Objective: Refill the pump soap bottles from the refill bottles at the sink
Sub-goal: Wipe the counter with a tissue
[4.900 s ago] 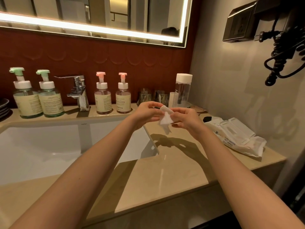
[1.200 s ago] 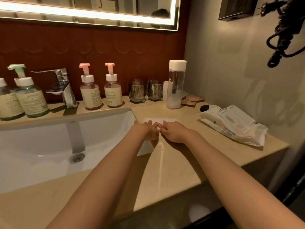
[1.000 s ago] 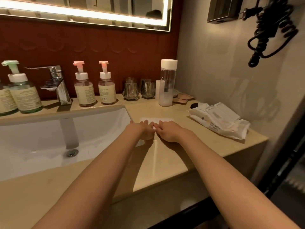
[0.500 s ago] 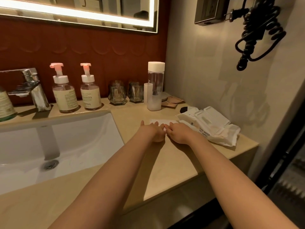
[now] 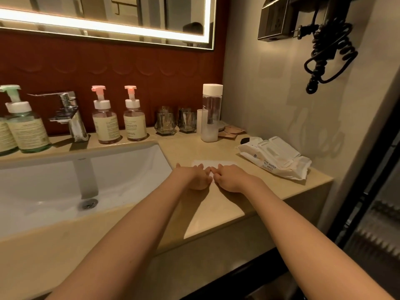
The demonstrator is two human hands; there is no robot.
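Bathroom vanity: beige stone counter (image 5: 216,204) running under a lit mirror (image 5: 108,16), with a white sink (image 5: 65,169) sitting sunk into its left part.

- green-pump bottles (image 5: 26,126), two, standing upright left of the tap (image 5: 71,118), pumps seated. The frame edge is cutting one off.
- pink-pump bottles (image 5: 105,120), two, standing upright just right of the tap, pumps seated. No refilling appears to be under way yet.
- tall clear bottle (image 5: 211,113), white cap on, standing at the back wall beside two tumblers (image 5: 165,123). It is probably serving as the refill supply, though its label is not readable.
- wipes pack (image 5: 275,156), lying flat at the right end, near the wall.
- white sheet (image 5: 213,163), lying flat on the counter between the sink's edge and the wipes pack, well in front of the bottles.
- left hand (image 5: 194,177) and right hand (image 5: 230,178), lying side by side with fingertips nearly meeting. Both are pressing down on the sheet's near edge with fingers extended and are gripping nothing.

Judgement: the sheet is likely being smoothed out as a pad, for catching drips and giving removed pump heads a clean resting place. That would explain why it is lying close to the sink and within reach of the bottles.
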